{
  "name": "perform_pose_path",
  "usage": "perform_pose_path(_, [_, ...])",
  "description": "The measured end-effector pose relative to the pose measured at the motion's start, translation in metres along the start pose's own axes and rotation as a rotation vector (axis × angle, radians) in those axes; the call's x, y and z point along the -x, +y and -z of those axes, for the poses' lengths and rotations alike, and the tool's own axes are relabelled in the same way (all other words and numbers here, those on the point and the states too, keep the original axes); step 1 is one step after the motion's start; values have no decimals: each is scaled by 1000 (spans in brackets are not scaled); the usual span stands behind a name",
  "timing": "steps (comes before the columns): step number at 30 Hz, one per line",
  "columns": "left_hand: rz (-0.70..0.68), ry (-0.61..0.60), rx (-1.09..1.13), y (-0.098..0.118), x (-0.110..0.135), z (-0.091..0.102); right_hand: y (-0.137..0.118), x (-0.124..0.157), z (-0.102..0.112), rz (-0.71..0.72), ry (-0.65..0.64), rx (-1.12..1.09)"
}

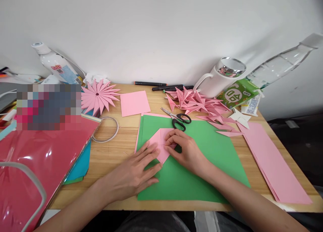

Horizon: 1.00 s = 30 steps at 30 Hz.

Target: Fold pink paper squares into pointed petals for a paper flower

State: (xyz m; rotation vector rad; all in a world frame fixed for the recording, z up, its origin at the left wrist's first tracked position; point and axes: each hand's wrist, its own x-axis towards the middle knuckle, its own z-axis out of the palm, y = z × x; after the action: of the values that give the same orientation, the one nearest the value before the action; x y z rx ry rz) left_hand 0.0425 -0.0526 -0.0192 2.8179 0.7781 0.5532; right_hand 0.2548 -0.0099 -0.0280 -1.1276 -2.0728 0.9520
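Observation:
A partly folded sheet of pink origami paper (159, 137) lies on the green paper (199, 188) in front of me. My left hand (135, 173) rests with its fingers spread, the fingertips pressing on the pink sheet's left side. With thumb and fingers closed, my right hand (186, 151) pinches the right part of that same sheet. Its fingertips partly cover the fold there. Just beyond the right hand, scissors (178, 117) with black handles lie on the green paper's far edge.
Folded pink paper points (194, 102) pile up at the back right, near a white mug (214, 78). A pink paper star (97, 95), a pink square (135, 103) and a tape roll (117, 129) lie left of centre. Pink strips (277, 164) are stacked at right; red paper (50, 151) covers the left.

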Motion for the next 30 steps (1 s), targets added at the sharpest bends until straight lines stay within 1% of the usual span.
perform_pose_path(8, [9, 14, -2, 0, -1, -1, -1, 1, 1, -16, -23, -8])
perform_pose_path(11, [13, -12, -9, 0, -1, -1, -1, 2, 1, -14, -7, 10])
perform_pose_path(15, [19, -59, -24, 1, 0, -2, 1, 2, 0, 34, 3, 28])
perform_pose_path(20, [26, -55, -16, 1, -3, -2, 4, 2, -1, 72, 15, 39])
perform_pose_path(26, [13, -75, -57, 1, -2, -2, 2, 2, -1, 67, 10, 48])
perform_pose_path(30, [18, -88, -45, 1, -1, 1, 3, 2, 0, 49, 5, 52])
